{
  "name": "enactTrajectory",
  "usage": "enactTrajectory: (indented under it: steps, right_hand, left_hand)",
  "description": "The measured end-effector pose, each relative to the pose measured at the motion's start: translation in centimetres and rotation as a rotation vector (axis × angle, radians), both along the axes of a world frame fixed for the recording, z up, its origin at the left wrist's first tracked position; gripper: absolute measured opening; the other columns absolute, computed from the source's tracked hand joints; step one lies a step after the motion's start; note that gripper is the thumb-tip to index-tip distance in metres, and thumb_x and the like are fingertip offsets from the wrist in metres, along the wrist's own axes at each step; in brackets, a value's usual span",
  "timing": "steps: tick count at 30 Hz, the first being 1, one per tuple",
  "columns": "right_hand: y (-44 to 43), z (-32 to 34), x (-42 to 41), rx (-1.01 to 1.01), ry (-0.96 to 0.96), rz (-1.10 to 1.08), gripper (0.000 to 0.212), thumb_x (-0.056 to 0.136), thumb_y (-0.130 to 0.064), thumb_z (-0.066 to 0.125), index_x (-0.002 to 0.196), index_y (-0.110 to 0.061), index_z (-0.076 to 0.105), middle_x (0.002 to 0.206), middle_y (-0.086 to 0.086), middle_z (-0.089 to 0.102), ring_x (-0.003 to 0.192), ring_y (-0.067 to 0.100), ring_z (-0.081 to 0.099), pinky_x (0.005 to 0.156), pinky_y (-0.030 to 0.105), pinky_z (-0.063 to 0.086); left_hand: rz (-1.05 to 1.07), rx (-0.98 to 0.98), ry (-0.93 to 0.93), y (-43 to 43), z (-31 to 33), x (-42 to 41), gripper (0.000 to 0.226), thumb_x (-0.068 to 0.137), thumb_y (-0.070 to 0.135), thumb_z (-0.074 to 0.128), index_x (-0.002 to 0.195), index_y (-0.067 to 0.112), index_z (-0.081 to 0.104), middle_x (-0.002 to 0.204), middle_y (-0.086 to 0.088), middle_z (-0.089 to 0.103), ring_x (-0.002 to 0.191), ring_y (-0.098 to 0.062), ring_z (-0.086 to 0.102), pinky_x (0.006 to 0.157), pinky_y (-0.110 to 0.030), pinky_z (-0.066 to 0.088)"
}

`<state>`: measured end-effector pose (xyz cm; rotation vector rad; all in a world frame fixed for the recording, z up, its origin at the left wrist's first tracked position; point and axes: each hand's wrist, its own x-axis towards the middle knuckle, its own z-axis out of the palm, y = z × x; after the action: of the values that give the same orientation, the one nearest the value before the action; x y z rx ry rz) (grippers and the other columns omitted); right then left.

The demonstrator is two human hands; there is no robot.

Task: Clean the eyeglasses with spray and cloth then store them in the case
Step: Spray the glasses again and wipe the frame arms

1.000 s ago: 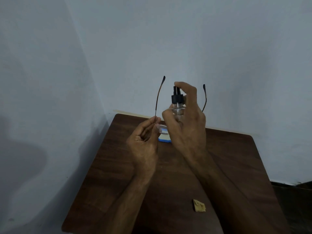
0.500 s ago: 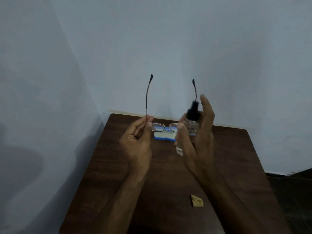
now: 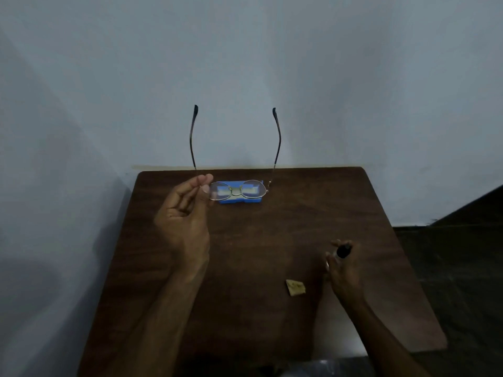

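Dark wooden table set into a corner of pale grey wall; light dim. Left hand holds the eyeglasses up above the far part of the table, thumb and forefinger pinched together on the outer edge of one lens, other fingers loosely curled. Temples unfolded, pointing up and away against the wall; lenses face the camera. Blue case lies on the table at the far end, seen partly through the lenses; cannot tell whether it is open. Right hand low near the table's right side, fingers curled round the spray bottle; only its black cap shows. Cannot tell if the bottle touches the table. Small yellowish cloth lies flat just left of that hand.
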<state>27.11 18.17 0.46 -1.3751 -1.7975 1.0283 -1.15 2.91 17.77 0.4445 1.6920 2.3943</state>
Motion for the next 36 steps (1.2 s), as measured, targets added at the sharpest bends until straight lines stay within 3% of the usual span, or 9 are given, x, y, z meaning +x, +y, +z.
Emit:
enactTrajectory:
  steps: [1, 5, 12, 18, 22, 25, 29, 34, 36]
  right_hand:
    - [0.1, -0.7, 0.3, -0.043, -0.002, -0.01, 0.042, 0.096, -0.008, 0.072, 0.122, -0.027, 0.045, 0.127, 0.006, 0.061, 0.114, 0.029, 0.065, 0.093, 0.053, 0.056]
    - [-0.5, -2.3, 0.8, -0.125, -0.008, -0.035, 0.045, 0.097, -0.011, 0.073, 0.123, -0.033, 0.043, 0.131, -0.002, 0.059, 0.111, 0.012, 0.063, 0.09, 0.051, 0.059]
    - [-1.4, -2.6, 1.5, -0.153, -0.067, -0.039, 0.05, 0.096, -0.018, 0.076, 0.135, -0.026, 0.045, 0.13, -0.004, 0.06, 0.113, 0.022, 0.066, 0.087, 0.041, 0.058]
    - [-2.5, -2.5, 2.0, -0.213, -0.094, -0.062, 0.085, 0.086, -0.021, 0.086, 0.154, -0.02, 0.035, 0.139, -0.006, 0.052, 0.121, 0.011, 0.054, 0.098, 0.033, 0.046]
    - [-5.2, -4.0, 3.1, -0.311, -0.047, -0.19, 0.08, 0.078, -0.022, 0.092, 0.144, -0.021, 0.047, 0.14, -0.001, 0.06, 0.125, 0.017, 0.06, 0.106, 0.04, 0.05]
    - [-8.3, -4.8, 3.2, -0.262, -0.177, -0.239, 0.055, 0.085, -0.027, 0.086, 0.128, -0.019, 0.053, 0.127, 0.003, 0.061, 0.117, 0.025, 0.064, 0.099, 0.046, 0.056]
    - [-10.1, -4.9, 2.0, -0.064, -0.413, 0.034, 0.024, 0.098, -0.035, 0.07, 0.113, -0.023, 0.056, 0.109, -0.005, 0.053, 0.102, 0.022, 0.06, 0.082, 0.041, 0.056]
    - [-8.3, -6.0, -0.5, 0.169, -0.655, 0.442, 0.039, 0.091, -0.028, 0.071, 0.128, -0.019, 0.063, 0.128, 0.004, 0.062, 0.112, 0.029, 0.061, 0.09, 0.042, 0.055]
    - [-7.6, -6.2, -1.3, 0.174, -0.676, 0.451, 0.027, 0.094, -0.028, 0.068, 0.12, -0.019, 0.067, 0.12, 0.006, 0.065, 0.105, 0.031, 0.064, 0.085, 0.041, 0.054]
  left_hand:
    - [0.003, -0.012, 0.011, 0.0, -0.1, 0.2, 0.021, 0.097, -0.002, 0.071, 0.117, 0.003, 0.073, 0.111, -0.007, 0.081, 0.114, -0.025, 0.076, 0.087, -0.024, 0.061]
    - [-0.011, -0.01, 0.031, -0.1, -0.2, 0.4, 0.022, 0.096, -0.003, 0.071, 0.115, 0.007, 0.073, 0.112, -0.006, 0.081, 0.115, -0.026, 0.076, 0.089, -0.025, 0.061]
    - [-0.014, -0.004, 0.024, 0.4, -0.7, 0.8, 0.02, 0.096, -0.004, 0.07, 0.114, 0.004, 0.072, 0.111, -0.01, 0.08, 0.112, -0.025, 0.077, 0.091, -0.028, 0.061]
    - [-0.047, 0.012, -0.016, 0.7, -1.1, 1.4, 0.019, 0.096, -0.003, 0.071, 0.111, 0.009, 0.074, 0.111, -0.01, 0.081, 0.112, -0.026, 0.077, 0.093, -0.037, 0.063]
    - [-0.065, 0.03, -0.048, 0.8, -1.2, 1.9, 0.018, 0.097, -0.003, 0.07, 0.112, 0.007, 0.074, 0.111, -0.01, 0.081, 0.113, -0.026, 0.077, 0.093, -0.039, 0.063]
    - [-0.068, 0.033, -0.043, 0.8, -1.1, 2.0, 0.019, 0.097, -0.002, 0.07, 0.115, 0.003, 0.072, 0.113, -0.014, 0.08, 0.115, -0.028, 0.076, 0.096, -0.044, 0.062]
    - [-0.076, 0.036, -0.01, 0.7, -0.4, 2.2, 0.019, 0.097, -0.003, 0.07, 0.114, 0.005, 0.072, 0.113, -0.014, 0.08, 0.115, -0.027, 0.076, 0.091, -0.034, 0.062]
    - [-0.083, 0.049, 0.011, 0.7, 0.3, 2.3, 0.02, 0.097, -0.005, 0.068, 0.115, 0.005, 0.071, 0.112, -0.008, 0.081, 0.115, -0.026, 0.076, 0.087, -0.026, 0.062]
    - [-0.084, 0.058, -0.002, 0.7, 0.6, 2.3, 0.021, 0.097, -0.005, 0.068, 0.113, 0.008, 0.072, 0.109, -0.003, 0.082, 0.115, -0.025, 0.076, 0.086, -0.025, 0.062]
